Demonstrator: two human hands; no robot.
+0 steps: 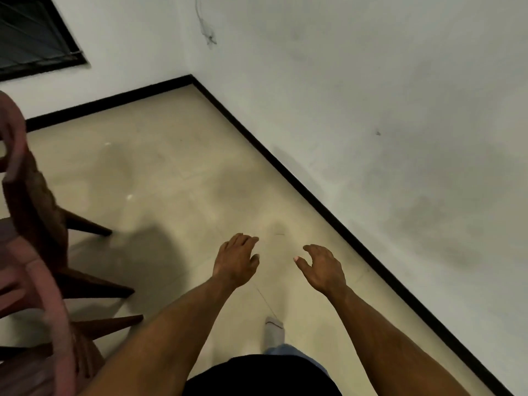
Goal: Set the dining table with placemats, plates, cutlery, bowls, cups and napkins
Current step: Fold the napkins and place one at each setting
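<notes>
Only two bare hands show, both stretched forward over the pale beige tiled floor [171, 172]: the left hand [236, 260] and the right hand [324, 268], near each other but apart, palms down. Each grip is loose and wide, fingers relaxed and slightly bent, holding nothing. None of the task's own things, placemats, plates, cutlery, bowls, cups or napkins, can be seen in this view, and no bench appears either. Two reddish-brown wooden chairs stand at the left edge, blurred: the farther chair [31, 192] with its curved back rail and splayed dark legs, and the nearer chair [51, 315] low in the corner. One foot in a light grey sock [275, 330] rests on the floor below the hands, beside a strip of light blue cloth and a black garment. Two white walls [400, 110] meet in a corner, edged by a black skirting board [314, 195]. One dark-framed window [34, 35] sits at upper left. No readable writing or labels appear.
</notes>
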